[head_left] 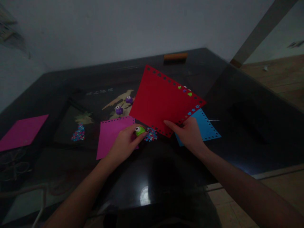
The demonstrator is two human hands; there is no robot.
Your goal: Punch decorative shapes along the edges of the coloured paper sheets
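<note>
My left hand [127, 139] is closed on a small green punch [140, 130] with a white top, over the right edge of a pink sheet [109, 136]. My right hand [186, 131] pinches the lower edge of a red sheet [163, 101], which is tilted, with small punched holes along its edges. Green, purple and blue cut-out shapes show at its right edges. A blue sheet [205, 126] with holed edges lies partly behind my right hand. Between my hands is a small pile of confetti [150, 134].
Two purple punches [119, 110] stand left of the red sheet. Another confetti pile [79, 133] and a second pink sheet [23, 131] lie further left, near scissors [15, 166]. A brown object [175, 57] rests at the back edge of the dark table [237, 126].
</note>
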